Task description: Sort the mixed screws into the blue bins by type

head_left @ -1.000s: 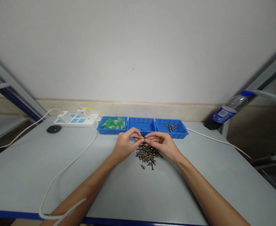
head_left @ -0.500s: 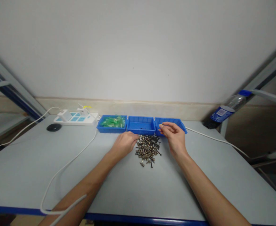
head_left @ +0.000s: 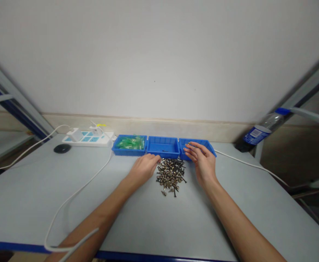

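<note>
A heap of mixed screws [head_left: 172,174], some brassy or silvery and some black, lies on the grey table. My left hand [head_left: 145,165] rests at the heap's upper left edge, its fingertips pinched together; what they hold, if anything, is too small to make out. My right hand [head_left: 204,162] is raised over the right blue bin [head_left: 210,147], with a small brass-coloured screw [head_left: 189,143] at its thumb and fingertips. The middle blue bin [head_left: 163,140] has a small dark screw on its floor. Green plastic pieces [head_left: 132,142] fill the left blue bin [head_left: 129,152].
A white power strip [head_left: 105,140] with plugs stands at the back left, near a black round disc [head_left: 62,148]. A white cable [head_left: 79,190] runs over the table and across my left forearm. At the back right a dark drink bottle [head_left: 256,134] leans against the frame.
The fingers of my right hand have spread a little over the right bin, and the brassy piece shows more. My left hand has barely shifted beside the heap.
</note>
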`<act>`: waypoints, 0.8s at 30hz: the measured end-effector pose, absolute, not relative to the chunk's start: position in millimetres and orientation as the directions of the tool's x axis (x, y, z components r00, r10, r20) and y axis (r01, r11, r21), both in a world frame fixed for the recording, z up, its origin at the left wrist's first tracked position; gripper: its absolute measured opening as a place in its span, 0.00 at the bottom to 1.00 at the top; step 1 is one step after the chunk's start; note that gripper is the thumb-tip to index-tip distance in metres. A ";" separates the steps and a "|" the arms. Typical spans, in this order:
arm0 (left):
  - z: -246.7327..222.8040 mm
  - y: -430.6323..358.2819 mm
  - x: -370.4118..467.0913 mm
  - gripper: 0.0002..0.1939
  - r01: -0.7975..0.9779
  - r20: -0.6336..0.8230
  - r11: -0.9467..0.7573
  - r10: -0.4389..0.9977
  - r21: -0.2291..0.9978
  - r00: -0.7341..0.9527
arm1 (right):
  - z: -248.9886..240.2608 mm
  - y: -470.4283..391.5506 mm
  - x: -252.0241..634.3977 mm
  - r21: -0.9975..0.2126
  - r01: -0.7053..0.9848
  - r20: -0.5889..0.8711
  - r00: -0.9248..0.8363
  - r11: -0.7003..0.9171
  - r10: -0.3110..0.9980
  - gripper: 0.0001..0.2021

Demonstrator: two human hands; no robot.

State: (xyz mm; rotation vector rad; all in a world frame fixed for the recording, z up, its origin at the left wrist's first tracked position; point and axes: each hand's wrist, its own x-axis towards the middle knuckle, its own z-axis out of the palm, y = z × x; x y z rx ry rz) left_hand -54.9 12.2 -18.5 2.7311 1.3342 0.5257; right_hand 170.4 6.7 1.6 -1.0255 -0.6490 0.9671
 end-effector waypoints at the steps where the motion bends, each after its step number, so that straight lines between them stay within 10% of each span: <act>1: -18.1 11.5 -54.8 0.07 0.747 0.282 -0.631 0.771 0.209 0.571 | 1.7 6.9 170.5 -0.916 -0.352 0.014 0.451 0.193 0.892 0.15; 12: -8.1 12.5 -47.8 0.05 0.449 0.484 -0.652 0.756 0.610 0.440 | 3.3 4.4 173.2 -0.942 -0.288 0.042 0.413 0.175 0.910 0.15; 24: -3.1 7.5 -42.5 0.09 0.229 0.476 -0.538 0.835 0.811 0.275 | -3.9 -8.0 155.7 -0.986 0.101 0.107 -0.233 0.134 0.966 0.14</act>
